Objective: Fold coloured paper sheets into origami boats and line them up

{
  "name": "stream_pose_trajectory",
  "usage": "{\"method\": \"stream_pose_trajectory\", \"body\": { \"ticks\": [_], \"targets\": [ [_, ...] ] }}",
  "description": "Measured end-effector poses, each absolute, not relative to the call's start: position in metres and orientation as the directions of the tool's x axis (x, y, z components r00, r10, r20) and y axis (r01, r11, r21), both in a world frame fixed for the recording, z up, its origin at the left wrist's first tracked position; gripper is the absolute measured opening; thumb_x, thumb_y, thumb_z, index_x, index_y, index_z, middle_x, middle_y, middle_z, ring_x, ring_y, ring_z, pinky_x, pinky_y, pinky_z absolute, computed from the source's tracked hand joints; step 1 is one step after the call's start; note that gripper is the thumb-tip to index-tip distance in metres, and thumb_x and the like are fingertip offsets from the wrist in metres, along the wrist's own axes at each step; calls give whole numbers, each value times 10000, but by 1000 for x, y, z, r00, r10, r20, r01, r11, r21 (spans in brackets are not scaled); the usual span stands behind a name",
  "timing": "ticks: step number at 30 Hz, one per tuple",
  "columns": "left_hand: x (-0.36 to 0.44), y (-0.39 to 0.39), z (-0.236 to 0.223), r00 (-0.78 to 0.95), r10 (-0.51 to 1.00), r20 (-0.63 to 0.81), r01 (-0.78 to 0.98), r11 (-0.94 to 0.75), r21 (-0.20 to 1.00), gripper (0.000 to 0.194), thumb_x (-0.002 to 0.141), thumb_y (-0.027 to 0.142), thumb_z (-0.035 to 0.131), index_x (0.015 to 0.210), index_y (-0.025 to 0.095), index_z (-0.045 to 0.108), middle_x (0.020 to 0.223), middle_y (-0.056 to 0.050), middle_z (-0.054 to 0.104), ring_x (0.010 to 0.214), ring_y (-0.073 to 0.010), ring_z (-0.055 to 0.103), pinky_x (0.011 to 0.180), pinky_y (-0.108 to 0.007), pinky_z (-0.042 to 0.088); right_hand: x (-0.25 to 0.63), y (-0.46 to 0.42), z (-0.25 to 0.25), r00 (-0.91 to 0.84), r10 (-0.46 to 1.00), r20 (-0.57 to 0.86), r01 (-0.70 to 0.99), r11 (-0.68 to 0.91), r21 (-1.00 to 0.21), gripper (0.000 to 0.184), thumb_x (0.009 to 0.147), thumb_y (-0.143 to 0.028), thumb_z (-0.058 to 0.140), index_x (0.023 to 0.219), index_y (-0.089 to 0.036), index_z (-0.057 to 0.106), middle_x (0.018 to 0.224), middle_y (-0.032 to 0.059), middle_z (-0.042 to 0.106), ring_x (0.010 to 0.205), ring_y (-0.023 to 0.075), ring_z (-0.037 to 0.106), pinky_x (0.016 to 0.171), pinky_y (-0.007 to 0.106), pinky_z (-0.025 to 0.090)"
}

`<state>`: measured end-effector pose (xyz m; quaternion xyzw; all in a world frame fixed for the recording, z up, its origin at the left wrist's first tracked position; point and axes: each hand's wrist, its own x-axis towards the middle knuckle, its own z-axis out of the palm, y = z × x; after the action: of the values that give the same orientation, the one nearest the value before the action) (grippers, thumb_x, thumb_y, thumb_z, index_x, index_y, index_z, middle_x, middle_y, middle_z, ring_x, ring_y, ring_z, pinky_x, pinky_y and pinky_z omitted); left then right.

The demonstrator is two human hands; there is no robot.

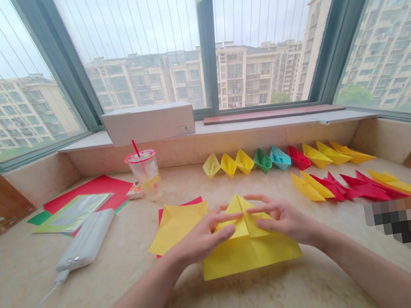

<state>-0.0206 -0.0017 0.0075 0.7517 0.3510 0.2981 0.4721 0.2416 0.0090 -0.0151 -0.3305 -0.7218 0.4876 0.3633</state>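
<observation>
A sheet of yellow paper (250,253), folded to a peak at the top with a wide flat strip along the bottom, is in front of me between both hands. My left hand (211,228) holds its left side, index finger stretched across to the centre crease and thumb on the front. On the other side my right hand (279,215) holds the right flap, with the index fingertip near the same crease and the thumb lower down. Some fingers of both hands are partly hidden by the paper. Close to my left hand lies a creased yellow sheet (179,223) over red paper (197,200).
Folded paper boats (263,160) in several colours line the back right, with more yellow and red folded pieces (337,186) before them. At left are a cup with a straw (145,171), a white power bank (86,240) with cable, and red sheets (94,190).
</observation>
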Motion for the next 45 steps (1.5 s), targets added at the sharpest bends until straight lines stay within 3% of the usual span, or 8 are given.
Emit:
{"method": "stream_pose_trajectory", "body": {
  "ticks": [3,7,15,22,29,35,41,45],
  "targets": [
    [-17,1,-1,598,801,31,198,-185,963,423,869,392,620,1275,276,643,1191,-79,690,1057,-291,641,887,-372,495,234,9,-23,-445,840,311,162,417,-894,267,848,-401,693,1094,-314,750,1375,70,540,1297,294,493,1084,456,396],
    [-15,4,-11,561,827,30,152,-139,979,424,842,357,657,1252,257,617,982,-52,728,806,-215,668,661,-270,505,231,10,-27,-380,854,356,226,459,-859,227,844,-383,694,1046,-310,766,1296,68,591,1234,281,542,1069,434,413],
    [-11,6,-9,483,874,54,232,-187,954,411,836,316,657,1235,235,606,1091,-56,697,909,-210,653,740,-291,505,235,11,-23,-372,892,258,389,402,-829,220,885,-362,635,1055,-256,725,1029,47,708,974,235,651,918,410,503],
    [-9,6,-9,434,900,41,108,-97,989,443,825,323,683,1245,216,595,1190,-81,675,1018,-238,652,829,-332,516,239,7,-17,-470,816,337,451,550,-702,261,863,-337,675,1115,-289,722,1390,81,479,1136,250,588,1006,439,495],
    [-13,8,-9,452,892,-18,-29,35,999,482,811,315,699,1260,225,549,1220,-81,662,1012,-232,673,831,-338,535,249,5,-17,-635,707,311,510,687,-518,744,719,-441,813,1394,-356,514,1614,57,144,1391,352,354,1131,536,353],
    [-18,11,-9,473,880,-30,150,-47,988,443,860,339,614,1290,272,535,1165,-43,683,915,-208,695,741,-306,553,252,3,-15,-687,675,270,524,717,-460,669,805,-410,744,1418,-375,479,1618,44,179,1435,345,298,1155,534,312],
    [-20,14,-20,471,829,301,528,-539,656,376,830,210,629,1205,242,637,1371,-91,551,1249,-267,540,1063,-431,429,251,4,-17,-700,686,200,576,707,-411,383,888,-435,640,1264,-364,643,1530,50,396,1345,306,452,1121,524,369],
    [-17,9,-24,596,725,346,586,-687,430,364,839,158,622,1191,239,664,1426,-105,482,1288,-264,497,1089,-436,402,248,4,-22,-675,709,204,622,695,-361,270,930,-404,580,1169,-374,702,1431,45,529,1258,291,539,1065,526,420]
  ]
}}
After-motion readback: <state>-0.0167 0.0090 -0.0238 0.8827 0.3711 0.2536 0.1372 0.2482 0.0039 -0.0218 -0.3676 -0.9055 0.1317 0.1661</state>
